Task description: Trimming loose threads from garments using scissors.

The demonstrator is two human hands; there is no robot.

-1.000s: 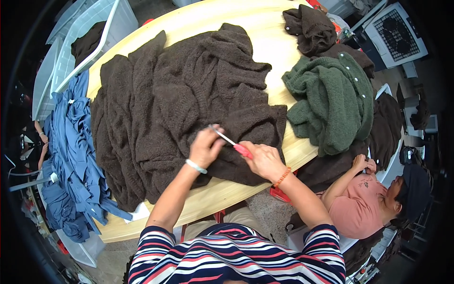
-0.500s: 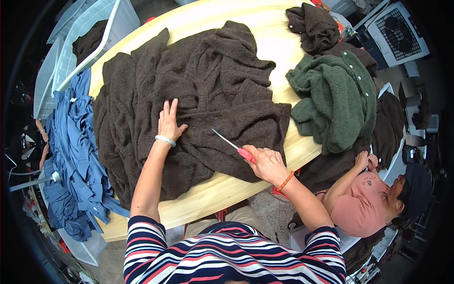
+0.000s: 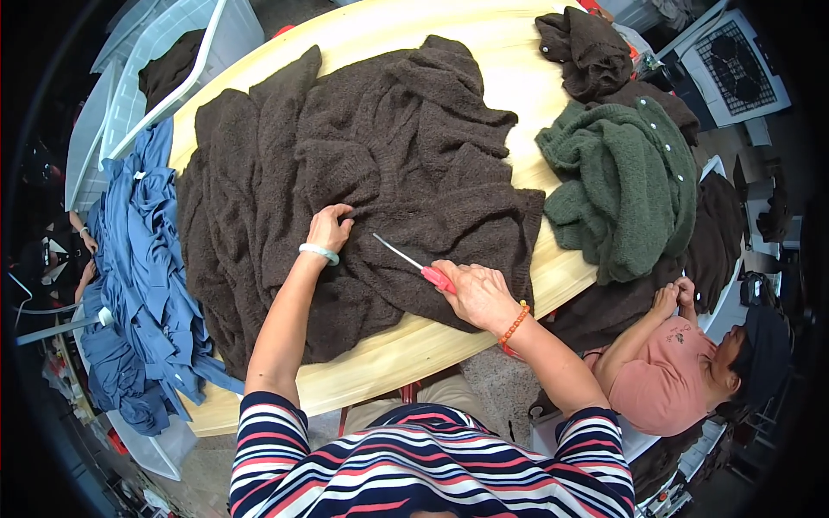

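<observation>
A large dark brown knit garment [image 3: 414,190] lies spread in folds across the table before me. My left hand [image 3: 328,230], with a pale bangle at its wrist, rests on the knit; its fingers and thumb are drawn together on a bit of the fabric. My right hand [image 3: 480,295] is closed round the red handle of a slim, pointed metal tool [image 3: 399,252]. The tool's tip points up and left over the garment, toward my left hand. Whether it has one blade or two I cannot tell.
Blue garments [image 3: 147,259] hang over the table's left end, near a clear plastic bin [image 3: 186,99]. A green buttoned knit [image 3: 617,186] and a bundled brown one [image 3: 587,56] lie on the right. A co-worker in pink [image 3: 665,375] sits at the right, hands on dark cloth.
My left hand has gone from spread fingers on the knit to drawn-together fingers, slightly lower and to the right. The red-handled tool has shifted a little left in my right hand.
</observation>
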